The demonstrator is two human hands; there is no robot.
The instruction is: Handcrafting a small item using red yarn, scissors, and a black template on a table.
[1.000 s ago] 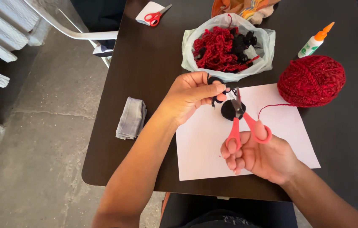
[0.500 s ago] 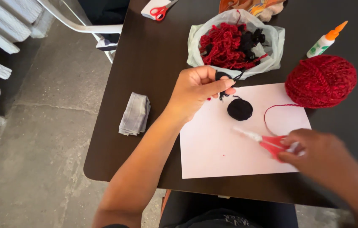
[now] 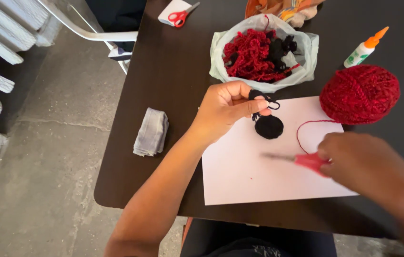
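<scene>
Pinching black yarn (image 3: 265, 99) above the pompom (image 3: 268, 126), left hand (image 3: 223, 112) should keep it taut; right hand (image 3: 359, 164), fingers closed, grips red scissors (image 3: 306, 161) low over the paper (image 3: 259, 176).

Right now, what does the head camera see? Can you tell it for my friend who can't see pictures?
A person's left hand pinches black yarn above a black pompom on white paper, while the right hand holds blurred red scissors. On the dark table sit a red yarn ball, a bag of yarn scraps, a glue bottle and a folded grey cloth.
</scene>
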